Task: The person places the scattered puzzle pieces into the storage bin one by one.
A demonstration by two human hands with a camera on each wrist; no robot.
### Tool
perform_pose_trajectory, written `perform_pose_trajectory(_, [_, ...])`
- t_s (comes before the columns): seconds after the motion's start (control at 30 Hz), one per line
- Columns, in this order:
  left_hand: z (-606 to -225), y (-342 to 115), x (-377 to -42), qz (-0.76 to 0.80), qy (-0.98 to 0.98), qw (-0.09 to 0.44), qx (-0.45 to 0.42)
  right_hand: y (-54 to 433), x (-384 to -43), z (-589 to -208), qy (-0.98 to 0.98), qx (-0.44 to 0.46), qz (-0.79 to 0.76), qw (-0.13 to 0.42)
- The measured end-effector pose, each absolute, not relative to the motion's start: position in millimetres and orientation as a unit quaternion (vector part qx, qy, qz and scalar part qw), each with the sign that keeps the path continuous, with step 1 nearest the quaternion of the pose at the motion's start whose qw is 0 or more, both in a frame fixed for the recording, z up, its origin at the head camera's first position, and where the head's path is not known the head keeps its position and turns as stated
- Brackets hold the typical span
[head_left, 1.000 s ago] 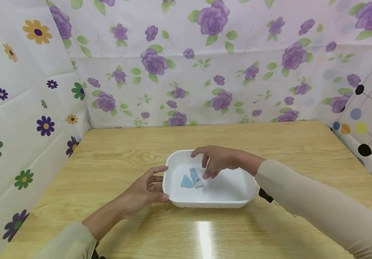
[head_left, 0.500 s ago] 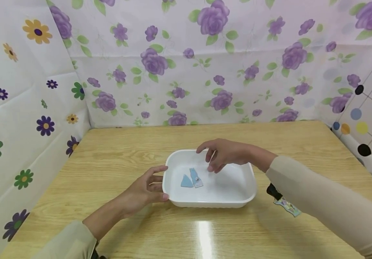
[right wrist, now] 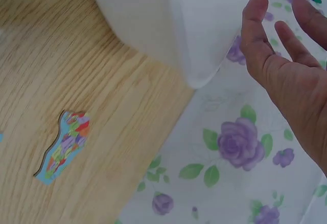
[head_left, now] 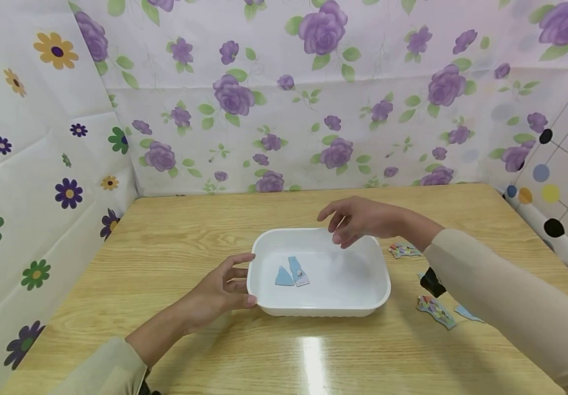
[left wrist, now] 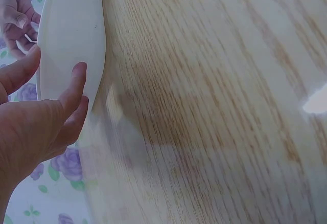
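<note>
A white plastic tray (head_left: 333, 296) stands on the table, with two light-blue puzzle pieces (head_left: 299, 272) lying side by side in its left half. My left hand (head_left: 221, 288) touches the tray's left end with spread fingers; in the left wrist view its fingertips rest along the outer wall (left wrist: 71, 35). Over the tray's back right rim hovers my right hand (head_left: 363, 219), fingers loosely bent and nothing between them. The right wrist view shows that same hand (right wrist: 294, 65) beside the tray wall (right wrist: 204, 24).
Several puzzle pieces lie on the table right of the tray: a multicoloured one (head_left: 436, 311), a blue one (head_left: 467, 313) and another colourful one (head_left: 404, 250). My right sleeve (head_left: 501, 307) passes over that side. A flowered cloth (head_left: 284, 109) hangs behind the table (head_left: 190, 230).
My right hand has risen out of the tray and moved right and back, uncovering more puzzle pieces on the table. The left hand and the two pieces in the tray stay put.
</note>
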State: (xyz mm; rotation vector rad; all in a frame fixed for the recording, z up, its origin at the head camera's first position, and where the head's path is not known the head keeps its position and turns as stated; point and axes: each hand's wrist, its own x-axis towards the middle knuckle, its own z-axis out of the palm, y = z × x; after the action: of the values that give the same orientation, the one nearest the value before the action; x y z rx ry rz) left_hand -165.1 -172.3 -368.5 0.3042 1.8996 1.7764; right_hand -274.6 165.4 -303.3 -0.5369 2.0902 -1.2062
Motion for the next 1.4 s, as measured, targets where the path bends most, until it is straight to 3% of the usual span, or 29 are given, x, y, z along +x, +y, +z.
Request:
perform_pose_trajectory(0.9, [-368.3,-171.8,-166.6,0.653,0.703,0.259,0.106,249.1,-274.8,-303.5,0.82,-0.195,-0.458,0.283])
perform_pose_trajectory(1.4, [-367.7,-172.4,-166.2,0.652,0.704,0.258,0.115,271.2,-270.5,-303.1,0.824,-0.171,-0.467,0.271])
